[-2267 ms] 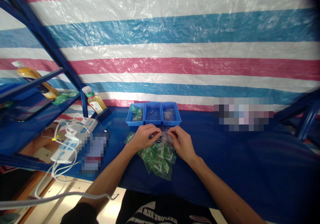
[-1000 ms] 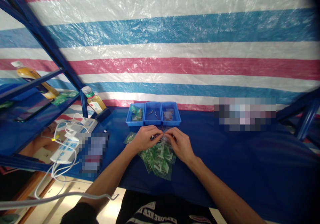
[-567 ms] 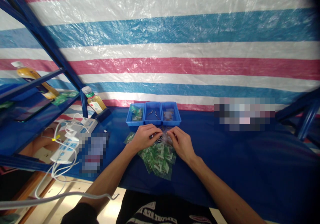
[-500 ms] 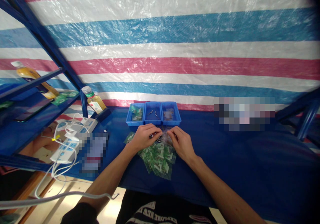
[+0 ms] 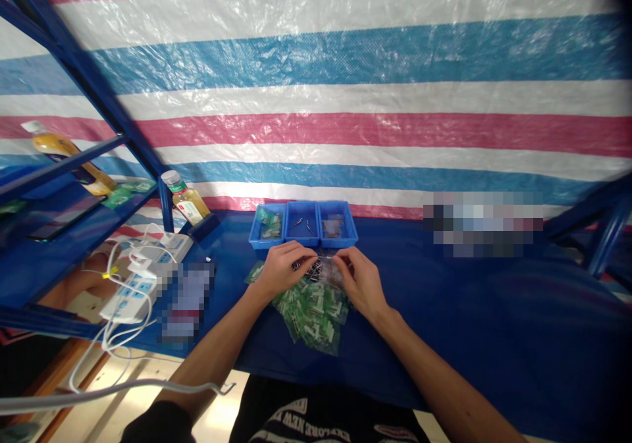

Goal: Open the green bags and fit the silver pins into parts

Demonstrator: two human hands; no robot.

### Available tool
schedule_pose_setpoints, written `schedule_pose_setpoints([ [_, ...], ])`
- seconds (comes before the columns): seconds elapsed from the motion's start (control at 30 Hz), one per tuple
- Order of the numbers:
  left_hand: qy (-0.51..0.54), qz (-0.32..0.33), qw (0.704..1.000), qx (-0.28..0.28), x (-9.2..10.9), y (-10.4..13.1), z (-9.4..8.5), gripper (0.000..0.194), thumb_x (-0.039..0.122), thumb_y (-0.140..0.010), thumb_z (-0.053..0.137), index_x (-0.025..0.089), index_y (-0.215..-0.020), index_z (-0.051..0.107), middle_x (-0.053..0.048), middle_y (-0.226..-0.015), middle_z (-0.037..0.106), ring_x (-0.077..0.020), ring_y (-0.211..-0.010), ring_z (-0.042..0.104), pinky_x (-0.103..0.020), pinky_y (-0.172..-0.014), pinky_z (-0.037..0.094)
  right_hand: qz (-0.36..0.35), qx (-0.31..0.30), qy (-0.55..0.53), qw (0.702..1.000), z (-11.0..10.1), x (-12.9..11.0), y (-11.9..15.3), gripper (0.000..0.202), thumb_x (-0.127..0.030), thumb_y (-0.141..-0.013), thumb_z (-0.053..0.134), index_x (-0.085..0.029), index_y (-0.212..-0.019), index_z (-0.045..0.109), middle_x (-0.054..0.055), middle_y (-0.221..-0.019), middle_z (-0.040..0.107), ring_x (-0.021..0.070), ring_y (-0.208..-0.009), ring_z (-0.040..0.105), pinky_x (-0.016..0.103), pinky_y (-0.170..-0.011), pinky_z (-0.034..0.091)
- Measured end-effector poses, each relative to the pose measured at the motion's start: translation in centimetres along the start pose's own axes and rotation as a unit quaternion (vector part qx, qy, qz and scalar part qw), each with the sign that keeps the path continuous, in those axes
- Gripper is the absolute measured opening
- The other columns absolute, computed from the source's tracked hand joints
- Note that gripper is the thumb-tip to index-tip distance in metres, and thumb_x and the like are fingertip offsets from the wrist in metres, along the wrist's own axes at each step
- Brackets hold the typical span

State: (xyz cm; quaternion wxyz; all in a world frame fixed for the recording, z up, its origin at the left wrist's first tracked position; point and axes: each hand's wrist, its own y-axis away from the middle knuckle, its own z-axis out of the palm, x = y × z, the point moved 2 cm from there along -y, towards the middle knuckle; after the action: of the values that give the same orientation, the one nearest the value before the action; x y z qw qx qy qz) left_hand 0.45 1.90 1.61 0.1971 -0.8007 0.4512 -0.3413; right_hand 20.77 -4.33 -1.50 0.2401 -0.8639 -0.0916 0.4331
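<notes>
My left hand (image 5: 285,268) is closed in a pinch, its fingertips at the left end of a small clear plastic bag (image 5: 326,260). From the other side my right hand (image 5: 362,277) pinches the same bag; its fine outline is blurred. Beneath and between the hands lie a pile of small dark and silver metal pieces (image 5: 313,270) and more clear bags (image 5: 333,276). Closer to my body spreads a heap of green-and-clear packets (image 5: 315,321) with pale slim items inside. Another green packet (image 5: 255,272) pokes out left of my left wrist.
Beyond my hands stand three joined blue bins: the left bin (image 5: 252,235) holds packets, the middle bin (image 5: 302,237) two small metal pieces, the right bin (image 5: 351,232) clear bags. Leftward are a power strip (image 5: 129,298), white cables (image 5: 116,347), a bottle (image 5: 190,205) and a blurred-out flat object (image 5: 187,303).
My fingertips have drawn slightly apart and my right hand has shifted a little right. More of the metal pieces shows between the hands.
</notes>
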Motion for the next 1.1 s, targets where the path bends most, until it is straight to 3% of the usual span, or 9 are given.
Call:
schedule_pose_setpoints([
  [0.13, -0.060, -0.095, 0.990, 0.086, -0.8, 0.1, -0.3, 0.018, 0.033, -0.098, 0.063, 0.019, -0.094, 0.074, -0.003, -0.080, 0.074, -0.0143, -0.070, 0.066, -0.027, -0.071, 0.053, 0.010, 0.013, -0.004, 1.000, -0.2, 0.1, 0.0, 0.023, -0.040, -0.104, 0.049, -0.023, -0.095, 0.062, 0.002, -0.083, 0.066, 0.0187, -0.069, 0.059, 0.031, -0.066, 0.045],
  [0.2, -0.107, -0.153, 0.974, 0.131, -1.4, 0.2, -0.5, 0.017, 0.034, -0.095, 0.067, 0.021, -0.104, 0.075, -0.001, -0.077, 0.073, -0.0140, -0.067, 0.065, -0.026, -0.068, 0.052, 0.009, 0.011, -0.005, 1.000, -0.2, 0.1, 0.0, 0.024, -0.041, -0.104, 0.049, -0.023, -0.094, 0.062, 0.002, -0.082, 0.066, 0.0185, -0.068, 0.059, 0.031, -0.064, 0.045],
  [0.27, -0.141, -0.181, 0.964, 0.134, -1.9, 0.2, -0.7, 0.031, 0.032, -0.092, 0.070, 0.024, -0.122, 0.070, 0.002, -0.076, 0.073, -0.0136, -0.065, 0.064, -0.025, -0.068, 0.051, 0.006, 0.005, -0.005, 1.000, -0.2, 0.1, 0.0, 0.024, -0.041, -0.104, 0.049, -0.023, -0.094, 0.062, 0.002, -0.081, 0.065, 0.0182, -0.067, 0.058, 0.031, -0.063, 0.044],
  [0.33, -0.154, -0.186, 0.964, 0.116, -2.2, 0.1, -0.9, 0.040, 0.030, -0.092, 0.071, 0.025, -0.131, 0.065, 0.004, -0.075, 0.072, -0.0129, -0.063, 0.063, -0.025, -0.070, 0.051, 0.000, -0.003, -0.005, 1.000, -0.1, 0.0, 0.1, 0.025, -0.040, -0.105, 0.048, -0.023, -0.094, 0.063, 0.002, -0.081, 0.065, 0.0182, -0.067, 0.058, 0.031, -0.063, 0.044],
  [0.47, -0.132, -0.176, 0.972, 0.078, -2.3, 0.1, -1.0, 0.024, 0.030, -0.096, 0.065, 0.022, -0.117, 0.072, 0.001, -0.078, 0.072, -0.0124, -0.063, 0.061, -0.025, -0.069, 0.050, -0.010, -0.012, -0.001, 1.000, 0.1, 0.1, 0.2, 0.023, -0.037, -0.105, 0.048, -0.023, -0.093, 0.063, 0.002, -0.082, 0.065, 0.0181, -0.069, 0.058, 0.031, -0.065, 0.044],
  [0.63, -0.062, -0.087, 0.993, -0.057, -1.7, 0.1, -0.4, 0.019, 0.030, -0.100, 0.059, 0.020, -0.104, 0.075, -0.002, -0.089, 0.077, -0.0118, -0.066, 0.065, -0.023, -0.067, 0.049, -0.010, -0.028, 0.023, 0.999, 0.3, 0.7, 0.1, 0.023, -0.035, -0.104, 0.050, -0.022, -0.090, 0.063, 0.002, -0.080, 0.065, 0.0186, -0.069, 0.058, 0.031, -0.066, 0.043],
  [0.73, -0.046, -0.056, 0.990, -0.120, -1.3, 0.3, 0.2, 0.019, 0.028, -0.099, 0.060, 0.021, -0.106, 0.076, -0.002, -0.087, 0.077, -0.0125, -0.067, 0.067, -0.022, -0.067, 0.049, -0.037, -0.077, 0.039, 0.996, 0.3, 0.6, -0.1, 0.023, -0.035, -0.103, 0.053, -0.022, -0.089, 0.064, 0.001, -0.079, 0.066, 0.0183, -0.070, 0.058, 0.033, -0.071, 0.041],
  [0.9, -0.037, -0.039, 0.988, -0.144, -1.0, 0.4, 0.8, 0.020, 0.027, -0.098, 0.059, 0.020, -0.106, 0.076, -0.004, -0.090, 0.078, -0.0140, -0.072, 0.071, -0.022, -0.067, 0.050, -0.167, -0.208, 0.045, 0.963, 0.1, -1.5, 0.1, 0.024, -0.046, -0.091, 0.072, -0.022, -0.091, 0.067, 0.002, -0.082, 0.068, 0.0218, -0.084, 0.060, 0.038, -0.080, 0.038],
  [1.1, -0.027, -0.047, 0.989, -0.138, -1.2, 0.4, 0.8, 0.020, 0.029, -0.099, 0.058, 0.021, -0.107, 0.075, -0.004, -0.091, 0.078, -0.0137, -0.073, 0.072, -0.022, -0.069, 0.051, -0.209, -0.258, 0.060, 0.941, 0.3, -3.6, 0.8, 0.054, -0.061, -0.068, 0.086, -0.023, -0.099, 0.062, 0.007, -0.105, 0.067, 0.0289, -0.105, 0.055, 0.045, -0.093, 0.040],
])
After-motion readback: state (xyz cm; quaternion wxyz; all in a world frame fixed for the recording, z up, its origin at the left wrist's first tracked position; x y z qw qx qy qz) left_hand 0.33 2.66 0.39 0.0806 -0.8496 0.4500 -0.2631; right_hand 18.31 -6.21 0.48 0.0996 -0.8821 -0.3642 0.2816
